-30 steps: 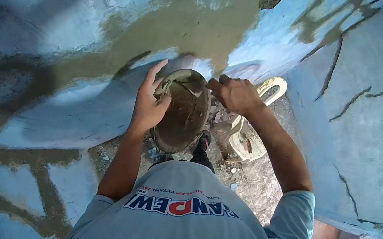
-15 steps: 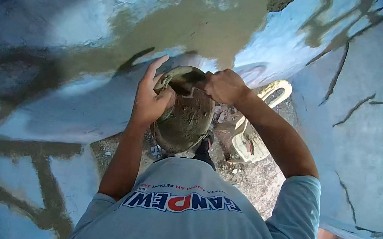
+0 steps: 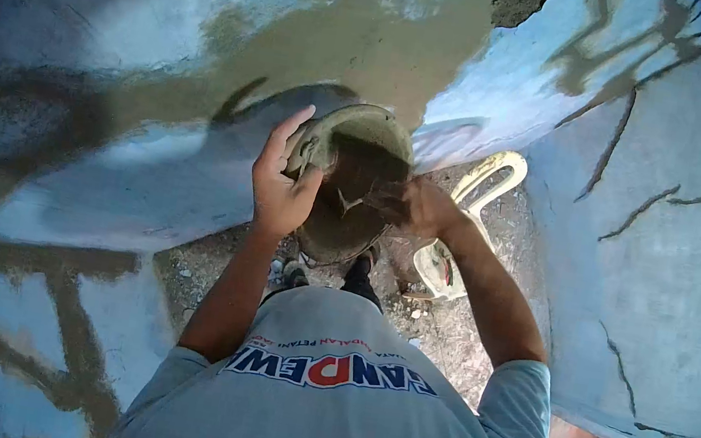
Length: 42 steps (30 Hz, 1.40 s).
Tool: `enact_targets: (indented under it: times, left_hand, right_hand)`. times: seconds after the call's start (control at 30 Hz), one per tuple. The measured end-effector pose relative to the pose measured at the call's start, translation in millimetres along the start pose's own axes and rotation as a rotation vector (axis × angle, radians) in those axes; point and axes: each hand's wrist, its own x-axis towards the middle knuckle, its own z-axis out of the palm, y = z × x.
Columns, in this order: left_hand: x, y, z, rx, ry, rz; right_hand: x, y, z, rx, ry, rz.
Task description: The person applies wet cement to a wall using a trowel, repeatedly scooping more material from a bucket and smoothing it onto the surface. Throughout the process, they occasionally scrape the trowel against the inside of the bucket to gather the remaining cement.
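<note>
A mortar-smeared bucket hangs tilted in front of my body, its mouth facing up toward me. My left hand is closed on the left side of its rim, thumb inside and fingers outside. Over the right side of the opening, my right hand is closed round a scraper. Only a pale edge of its thin blade shows inside the bucket; the handle is hidden in my fist. Wet grey mortar coats the bucket's inside wall.
A blue wall with broad grey mortar patches stands just ahead. Cracks run down the right-hand wall. A stained pale plastic chair is on the debris-strewn floor at right, close to my feet.
My right hand has moved down from the far rim, bringing the scraper lower in the bucket. The bucket has tipped so more of its inside shows. My left hand keeps its hold.
</note>
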Motion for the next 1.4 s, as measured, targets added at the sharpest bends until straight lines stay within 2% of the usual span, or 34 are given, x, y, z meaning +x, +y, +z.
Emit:
enact_targets:
  times: [0.07,0.13,0.17,0.27,0.3,0.43,0.67,0.8,0.83,1.0,1.03,1.13,1.2,1.4]
  left_hand:
    - [-1,1,3,-0.004,-0.012,-0.022]
    - [2,14,10,0.029,-0.027,-0.010]
    - [3,9,9,0.138,-0.044,0.065]
    - [2,13,11,0.089,-0.071,-0.087]
    - [2,10,9,0.063,-0.087,-0.169]
    - [5,14,11,0.164,-0.097,-0.137]
    - [3,17,14,0.100,-0.058,-0.116]
    - [0,28,11,0.075,-0.066,-0.216]
    - [0,27,10,0.100,-0.063,-0.187]
    - [-2,25,8,0.185,-0.020,-0.075]
    - [-3,23,6,0.111,-0.035,-0.130]
    - [-5,26,6,0.111,-0.016,-0.036]
    - [-5,31,4,0.072,-0.008,-0.064]
    - [-9,22,-2,0.027,0.061,-0.017]
  right_hand:
    - [-6,-14,2,0.198,-0.008,0.015]
    - [-13,-17,-8,0.195,0.016,-0.043]
    - [-16,-19,-14,0.194,0.029,-0.072]
    - [-32,-22,-58,0.030,0.194,-0.136]
    - [-38,-26,-73,-0.141,0.142,-0.046]
    - [-51,-45,-126,-0.602,0.403,-0.286]
    - [-58,-81,-153,-0.801,0.593,-0.594]
    - [-51,-81,-154,-0.789,0.590,-0.540]
    - [-44,-76,-141,-0.783,0.573,-0.488]
    - [-31,-69,-123,-0.748,0.318,-0.236]
    - [-28,-65,-121,-0.712,0.284,-0.201]
    - [-20,-59,-108,-0.613,0.200,-0.102]
    - [-18,-60,-101,-0.552,0.124,-0.047]
    - [-22,-50,-89,-0.296,0.150,-0.019]
